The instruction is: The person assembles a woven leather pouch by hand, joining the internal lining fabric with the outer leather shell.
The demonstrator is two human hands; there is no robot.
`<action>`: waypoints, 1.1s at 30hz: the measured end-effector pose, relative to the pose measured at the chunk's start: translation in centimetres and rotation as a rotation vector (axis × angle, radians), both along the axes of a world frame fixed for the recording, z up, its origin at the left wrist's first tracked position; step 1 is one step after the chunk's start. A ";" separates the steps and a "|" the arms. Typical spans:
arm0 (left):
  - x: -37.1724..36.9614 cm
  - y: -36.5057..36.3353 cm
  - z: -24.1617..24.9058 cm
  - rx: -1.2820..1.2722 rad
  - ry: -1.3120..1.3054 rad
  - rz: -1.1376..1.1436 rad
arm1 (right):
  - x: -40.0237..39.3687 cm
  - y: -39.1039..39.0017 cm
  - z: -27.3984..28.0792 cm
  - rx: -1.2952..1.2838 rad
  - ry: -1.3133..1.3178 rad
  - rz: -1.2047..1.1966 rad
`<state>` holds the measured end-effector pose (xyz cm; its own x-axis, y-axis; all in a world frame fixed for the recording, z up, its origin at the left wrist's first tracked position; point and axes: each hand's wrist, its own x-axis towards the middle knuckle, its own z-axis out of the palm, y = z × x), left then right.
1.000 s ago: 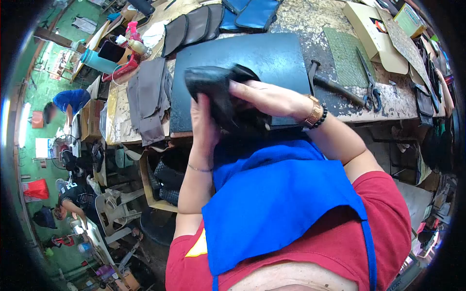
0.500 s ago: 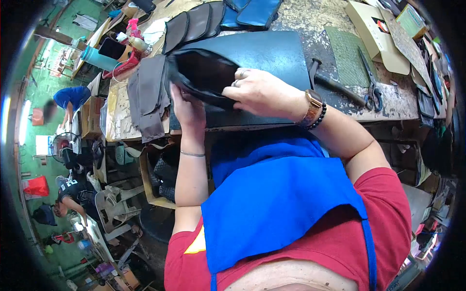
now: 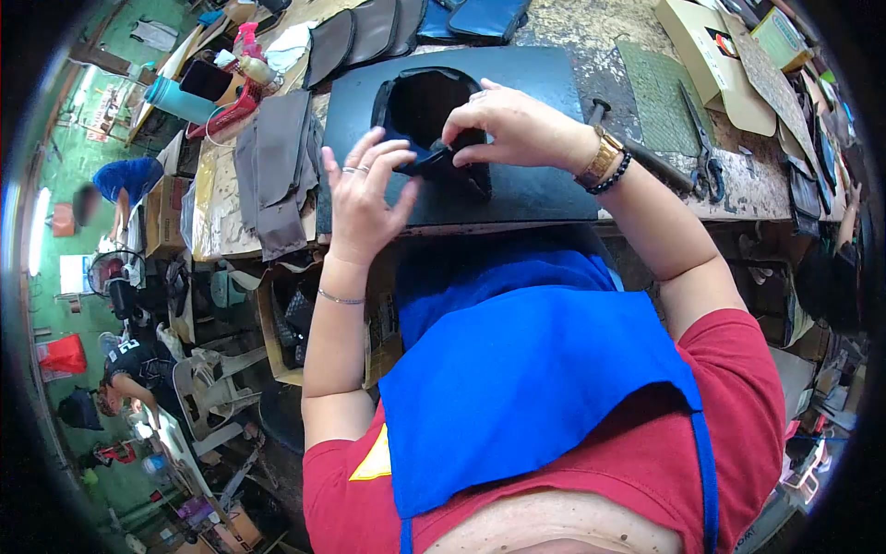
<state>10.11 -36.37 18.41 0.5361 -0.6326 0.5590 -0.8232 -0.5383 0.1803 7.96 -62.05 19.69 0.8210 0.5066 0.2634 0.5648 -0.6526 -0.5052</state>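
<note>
A black leather-like pouch [image 3: 380, 109] stands with its mouth gaping on the dark work board [image 3: 540, 78]. My right hand [image 3: 517, 129] pinches the near edge of the pouch between thumb and fingers. At the pouch's lower left, my left hand [image 3: 365, 203] has its fingers spread, the fingertips right at the folded rim. The pouch's inside is dark and its bottom hidden.
Grey-brown cut pieces [image 3: 277, 152] lie left of the board, and dark panels [image 3: 377, 32] and blue pouches [image 3: 480, 20] behind it. A hammer [image 3: 657, 168], scissors [image 3: 706, 152] and an opened carton [image 3: 706, 60] are on the right. Two people work at far left.
The pouch has turned and shifted right on the board. My left hand has let go of its side and spread its fingers; my right hand now pinches the near edge.
</note>
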 end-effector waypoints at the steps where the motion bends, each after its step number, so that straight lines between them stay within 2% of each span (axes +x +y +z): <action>1: -0.3 -0.4 -0.1 -0.018 0.058 -0.021 | -0.1 0.6 -0.1 -0.003 -0.032 0.019; 5: -1.0 -0.7 -0.2 -0.066 0.238 -0.009 | -0.4 1.5 0.6 0.011 0.022 -0.013; 8: -0.8 -0.7 -0.3 -0.053 0.311 0.007 | -0.4 1.4 2.6 -0.052 0.229 0.006; 16: -0.9 -1.3 0.7 0.015 0.458 0.014 | 0.5 0.9 1.7 0.071 0.288 0.097; 19: -1.1 -1.5 1.2 0.147 0.513 0.058 | 0.5 1.0 1.9 0.085 0.321 0.141; 20: -1.1 -1.4 1.2 0.129 0.501 0.011 | 0.4 1.0 2.1 0.086 0.346 0.154; 23: -0.4 -0.6 2.5 0.089 0.428 -0.080 | 0.0 1.0 3.1 0.045 0.290 0.175; 25: 1.3 -0.4 3.5 -0.192 0.306 -0.197 | -0.7 1.4 3.5 -0.127 0.068 0.230; 27: 1.6 -1.3 5.9 0.022 -0.036 -0.139 | -1.5 2.5 4.5 -0.297 -0.059 0.346; 29: 2.3 -2.2 6.6 0.270 -0.076 -0.156 | -1.8 2.8 5.1 -0.313 -0.186 0.461; 30: 2.4 -3.0 7.7 0.392 0.263 -0.052 | -1.6 2.8 5.6 -0.327 -0.081 0.461; 31: 2.4 -3.7 8.8 0.508 0.604 0.052 | -1.1 2.3 5.9 -0.321 -0.234 0.404; 33: 3.8 -3.2 7.3 0.359 0.577 0.082 | 0.8 0.0 6.1 -0.297 -0.533 0.268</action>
<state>13.95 -39.61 25.69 0.7392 -0.6701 -0.0674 -0.6030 -0.7031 0.3768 8.72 -62.05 25.78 0.4530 0.7887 0.4157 0.8493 -0.5235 0.0677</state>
